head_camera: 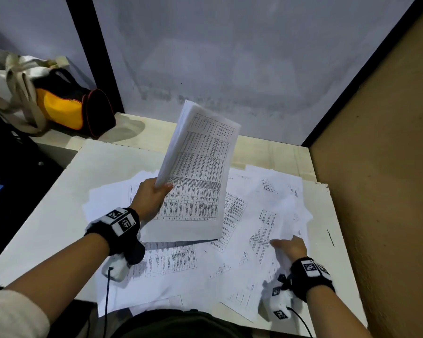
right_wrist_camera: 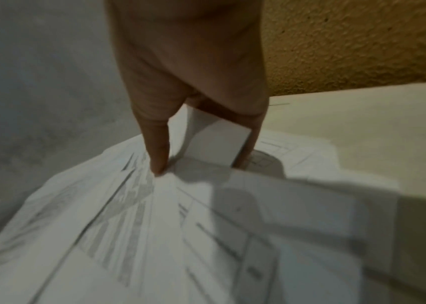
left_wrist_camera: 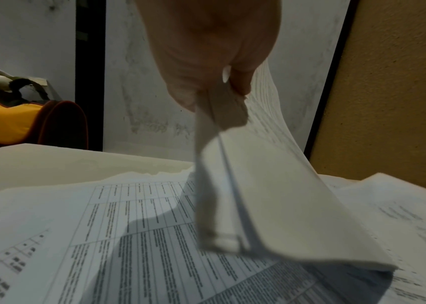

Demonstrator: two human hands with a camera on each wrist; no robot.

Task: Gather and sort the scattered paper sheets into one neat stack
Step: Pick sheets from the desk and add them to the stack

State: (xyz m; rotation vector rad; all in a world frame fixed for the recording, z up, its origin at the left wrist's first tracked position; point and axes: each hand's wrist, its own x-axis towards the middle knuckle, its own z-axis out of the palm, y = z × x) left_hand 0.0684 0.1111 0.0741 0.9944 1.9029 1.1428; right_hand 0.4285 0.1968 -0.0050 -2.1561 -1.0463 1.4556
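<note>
Two hands are at work over a mess of printed sheets. We see the left hand (head_camera: 150, 200) pinching a gathered bundle of table-printed sheets (head_camera: 197, 174) by its left edge, thumb on top, the bundle raised off the surface (head_camera: 47, 215) with its long axis running away from us and tilting upward. Loose scattered sheets (head_camera: 254, 228) lie spread below and to the right of that bundle. The right hand (head_camera: 290, 247) is nearer them: its fingers (right_wrist_camera: 158, 152) press down on the pile, with a lifted corner of one sheet (right_wrist_camera: 215, 142) caught between them. We judge the next sheet must travel leftward from the right hand to join the held bundle.
</note>
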